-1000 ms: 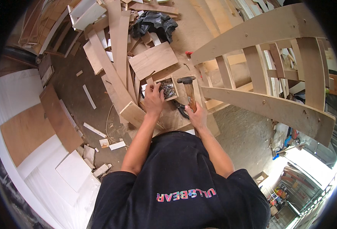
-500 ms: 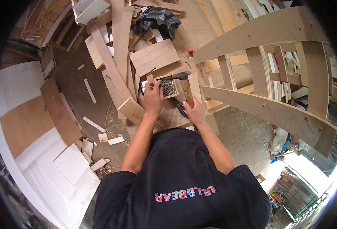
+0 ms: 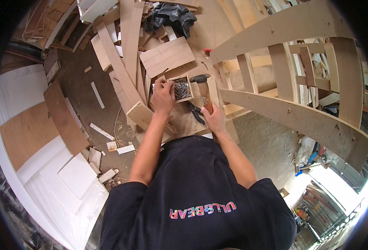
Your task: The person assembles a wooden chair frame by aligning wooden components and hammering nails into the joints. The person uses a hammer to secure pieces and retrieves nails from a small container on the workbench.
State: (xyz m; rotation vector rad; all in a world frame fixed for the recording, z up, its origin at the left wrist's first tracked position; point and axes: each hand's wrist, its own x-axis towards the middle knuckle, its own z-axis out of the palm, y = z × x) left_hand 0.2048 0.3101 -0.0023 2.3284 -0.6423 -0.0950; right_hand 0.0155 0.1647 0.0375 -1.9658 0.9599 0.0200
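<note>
My right hand (image 3: 213,118) is wrapped around the wooden handle of a hammer (image 3: 205,92). The hammer's dark metal head points away from me, just right of a small wooden box (image 3: 185,100). Loose nails (image 3: 182,89) fill that box. At its left rim is my left hand (image 3: 163,100), fingers bent and drawn together; whatever they pinch is too small or hidden to make out. Between my hands, dark-handled pliers (image 3: 197,114) lie on the work surface.
A plywood board (image 3: 167,57) lies beyond the box, with long planks (image 3: 130,50) stacked to the left. A black plastic bag (image 3: 173,18) sits at the far side. On the right stands a large slatted wooden frame (image 3: 284,75). White offcuts (image 3: 97,95) litter the floor.
My left hand has shifted slightly left at the box's rim, its fingers more bent. The hammer stays in my right hand, its head a little farther from the box. The view has shifted slightly.
</note>
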